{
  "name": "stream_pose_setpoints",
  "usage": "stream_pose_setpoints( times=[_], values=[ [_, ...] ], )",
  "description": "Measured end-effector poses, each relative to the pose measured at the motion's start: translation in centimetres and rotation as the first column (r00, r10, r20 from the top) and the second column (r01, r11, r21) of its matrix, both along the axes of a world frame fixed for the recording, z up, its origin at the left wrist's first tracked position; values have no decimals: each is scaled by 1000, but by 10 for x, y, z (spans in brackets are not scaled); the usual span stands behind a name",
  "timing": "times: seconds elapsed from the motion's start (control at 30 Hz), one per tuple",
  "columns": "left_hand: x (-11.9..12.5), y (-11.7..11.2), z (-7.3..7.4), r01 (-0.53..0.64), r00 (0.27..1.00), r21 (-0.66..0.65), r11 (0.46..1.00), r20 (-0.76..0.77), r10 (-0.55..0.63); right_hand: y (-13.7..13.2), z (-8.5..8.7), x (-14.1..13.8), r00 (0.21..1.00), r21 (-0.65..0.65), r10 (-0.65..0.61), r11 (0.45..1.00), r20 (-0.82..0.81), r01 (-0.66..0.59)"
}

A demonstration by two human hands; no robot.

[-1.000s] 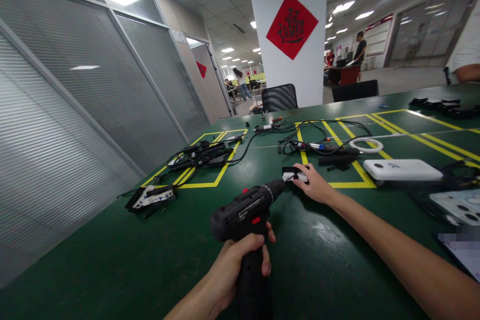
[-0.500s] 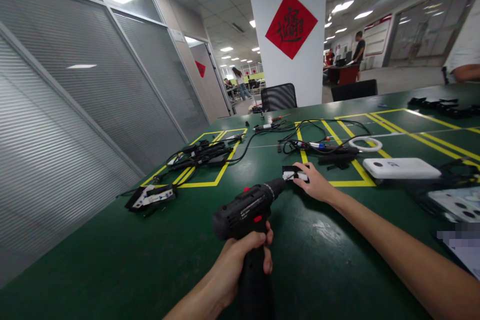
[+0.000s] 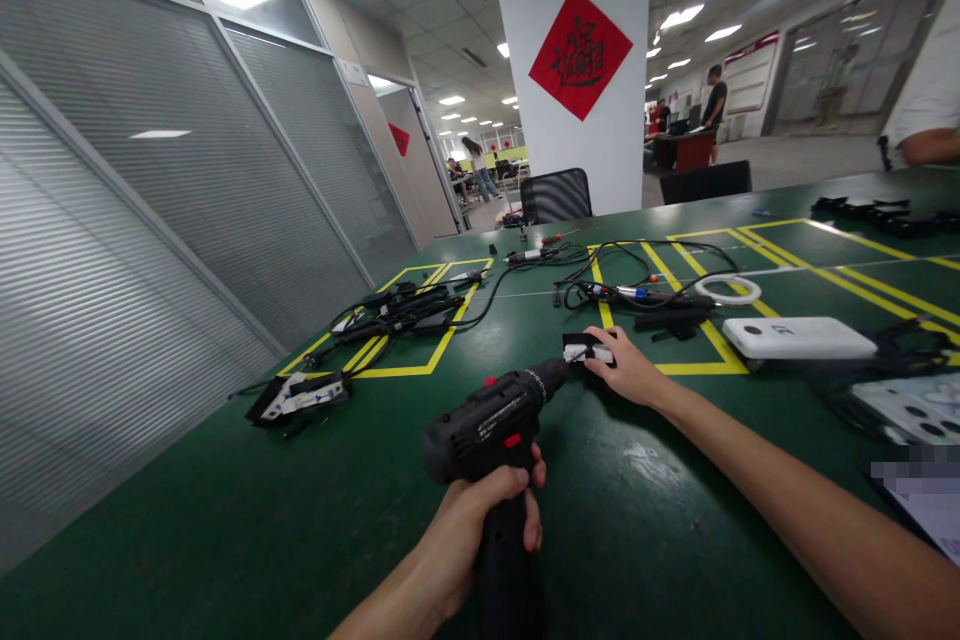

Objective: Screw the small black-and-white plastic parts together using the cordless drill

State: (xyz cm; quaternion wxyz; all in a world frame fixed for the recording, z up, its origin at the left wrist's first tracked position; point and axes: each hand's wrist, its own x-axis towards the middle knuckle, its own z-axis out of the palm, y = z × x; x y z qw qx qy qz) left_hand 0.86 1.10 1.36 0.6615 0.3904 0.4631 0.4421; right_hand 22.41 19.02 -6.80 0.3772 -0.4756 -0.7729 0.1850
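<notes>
While the small black-and-white part point(image 3: 587, 351) lies near the middle of the green bench point(image 3: 225, 520), the right hand point(image 3: 631, 375) pinches it flat, the black drill point(image 3: 487, 420), gripped tight by the left hand point(image 3: 480, 520), touches its tip to it, and a white box point(image 3: 799, 338) rests toward the right edge.

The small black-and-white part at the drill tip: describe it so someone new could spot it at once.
On the green table, find the near corner of the middle yellow-taped box. The small black-and-white part lies just left of it, held by the right hand, the black drill in the left hand tipped against it. A similar black-and-white piece far left lies untouched.
</notes>
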Motion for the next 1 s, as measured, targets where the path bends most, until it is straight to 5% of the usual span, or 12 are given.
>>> stream_pose_setpoints(
  times=[0.37,0.7,1.0],
  values=[
    [-9,2,-9,82,996,14,997,28,-82,-1,1,0,1000,-2,-7,1000,-1,7],
    [-1,-1,0,-4,1000,11,1000,-11,4,-1,1,1,1000,-20,-1,1000,1,1],
    [-6,1,-6,39,999,2,999,20,-39,-2,2,0,1000,-21,-9,1000,-4,9]
  ],
)
